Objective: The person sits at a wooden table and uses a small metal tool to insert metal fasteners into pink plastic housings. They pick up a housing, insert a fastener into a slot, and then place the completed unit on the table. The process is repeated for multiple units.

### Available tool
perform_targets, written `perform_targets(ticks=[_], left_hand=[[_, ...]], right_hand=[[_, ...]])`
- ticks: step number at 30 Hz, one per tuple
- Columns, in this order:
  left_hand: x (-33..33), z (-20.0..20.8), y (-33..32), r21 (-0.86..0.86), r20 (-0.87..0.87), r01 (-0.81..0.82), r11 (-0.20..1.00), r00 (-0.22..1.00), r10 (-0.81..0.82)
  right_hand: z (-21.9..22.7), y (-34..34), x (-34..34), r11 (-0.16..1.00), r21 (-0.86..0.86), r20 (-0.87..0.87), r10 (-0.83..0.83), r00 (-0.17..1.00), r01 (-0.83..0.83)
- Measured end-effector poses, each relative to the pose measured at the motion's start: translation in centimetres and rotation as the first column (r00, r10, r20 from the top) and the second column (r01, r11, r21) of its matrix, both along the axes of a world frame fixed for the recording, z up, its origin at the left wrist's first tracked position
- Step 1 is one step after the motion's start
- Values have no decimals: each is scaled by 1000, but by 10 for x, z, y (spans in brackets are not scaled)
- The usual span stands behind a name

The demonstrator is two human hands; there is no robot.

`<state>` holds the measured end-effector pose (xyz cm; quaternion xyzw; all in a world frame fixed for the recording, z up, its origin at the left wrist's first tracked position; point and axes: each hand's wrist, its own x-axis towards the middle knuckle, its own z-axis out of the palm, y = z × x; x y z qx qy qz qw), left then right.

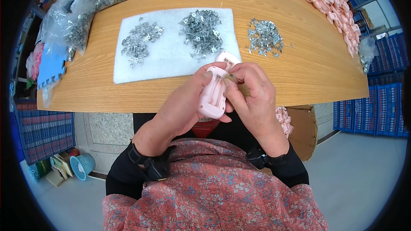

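My left hand (pixel 182 105) is closed around a pink plastic housing (pixel 210 102) with a long open battery compartment, held over the table's near edge. At the compartment's far end, my right hand (pixel 254 96) pinches a small dark metal piece (pixel 232 76) between thumb and forefinger; its exact shape is too small to tell. A second pink housing (pixel 229 58) shows just beyond my fingers, by the foam sheet's near right corner; part of it is hidden by the hands. Some metal shows inside its recess too.
A white foam sheet (pixel 169 66) bears two heaps of metal contacts (pixel 201 30). Another heap of metal pieces (pixel 265 36) lies right of it. Many pink housings (pixel 317 0) are piled far right. Bags of metal parts (pixel 81 21) stand left. A cardboard box (pixel 305 132) sits below the table.
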<state>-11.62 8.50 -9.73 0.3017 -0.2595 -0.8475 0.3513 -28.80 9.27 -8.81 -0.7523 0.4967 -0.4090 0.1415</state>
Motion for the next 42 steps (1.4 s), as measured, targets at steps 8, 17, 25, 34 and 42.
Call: perform_targets(ticks=[8, 17, 25, 34, 42], left_hand=[[2, 3, -1, -65, 22, 7, 998, 1000, -5], [0, 14, 2, -132, 135, 72, 989, 989, -54], [5, 7, 1, -114, 145, 110, 987, 985, -93], [11, 15, 2, -539, 562, 258, 802, 819, 114], [15, -2, -5, -298, 231, 31, 954, 972, 40]], right_hand=[[6, 5, -8, 948, 315, 221, -114, 969, 40], [12, 6, -5, 808, 528, 551, -91, 830, -261], [16, 9, -2, 755, 584, 576, -128, 807, -298], [15, 7, -12, 796, 550, 451, -30, 892, -251], [23, 13, -9, 803, 509, 668, -141, 731, -311]])
